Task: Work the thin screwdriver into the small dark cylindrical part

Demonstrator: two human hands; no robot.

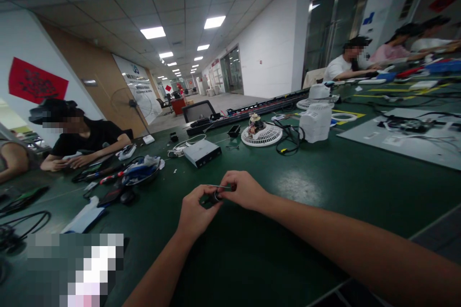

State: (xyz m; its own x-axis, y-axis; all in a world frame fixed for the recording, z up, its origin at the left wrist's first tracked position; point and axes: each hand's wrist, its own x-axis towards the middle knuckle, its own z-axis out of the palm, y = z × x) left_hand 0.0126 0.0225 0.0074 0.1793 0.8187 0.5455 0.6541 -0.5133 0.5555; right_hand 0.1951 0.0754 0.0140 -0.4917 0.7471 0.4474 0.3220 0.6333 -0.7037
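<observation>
In the head view my left hand [196,208] is closed, its thumb and fingers pinching a small dark cylindrical part [215,196] with a pale band. Right beside it my right hand [247,189] is also closed, its fingertips meeting the left ones. Between the fingers of the right hand lies a thin metal rod [218,186], roughly level, whose dark end sits under the fingers. Whether the rod is a screwdriver I cannot tell. Both hands are just above the green table [266,249]. The fingers partly cover the small part.
Beyond my hands lie a metal drive box [202,152], a white fan grille with a motor [261,133], a white housing [317,122] and black cables [290,139]. Tools and a filled bowl [144,172] are at left. A grey panel [403,134] lies right. Several people sit around.
</observation>
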